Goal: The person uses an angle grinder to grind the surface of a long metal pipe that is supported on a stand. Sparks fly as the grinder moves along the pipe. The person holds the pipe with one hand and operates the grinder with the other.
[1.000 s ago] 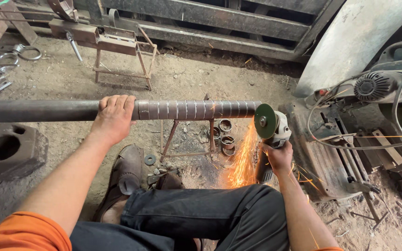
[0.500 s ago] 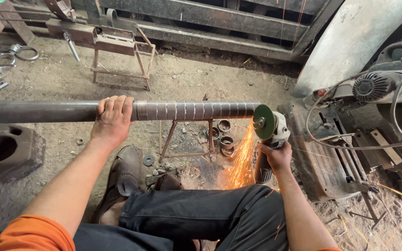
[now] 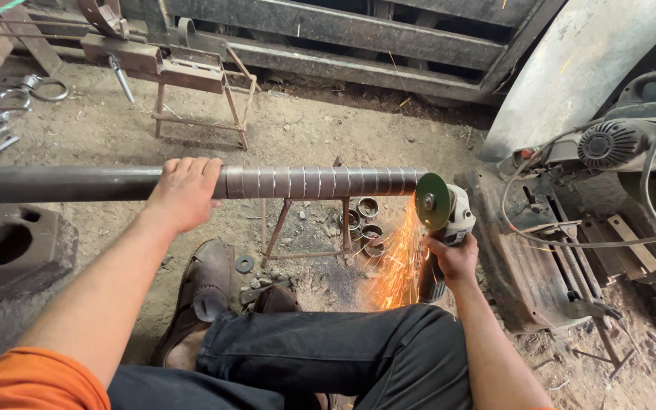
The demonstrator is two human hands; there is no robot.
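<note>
Landmark: the steel pipe (image 3: 191, 183) is lying level on a small metal stand (image 3: 307, 231), its long axis running straight across the view from left to right.
Pipe end: the right end is pointing at the green cutting disc (image 3: 432, 201); this stretch is carrying a row of evenly spaced cut marks.
Left hand: the left hand (image 3: 185, 191) is wrapping over the top of the pipe, closed on it, just left of where the marked stretch begins.
Right hand: the right hand (image 3: 455, 258) is gripping the body of the angle grinder (image 3: 449, 228), below and just past the pipe's right end.
Key relation: the disc is standing across the pipe's axis and touching its right end; the right hand is the nearer one to that end, the left sitting well along the pipe.
Sparks: orange sparks (image 3: 396, 266) are spraying down from the contact toward the dirt floor (image 3: 115, 137).
Below the pipe: short cut rings (image 3: 366, 220) are lying beside the stand, and a shoe (image 3: 203, 292) is resting under the left hand.
</note>
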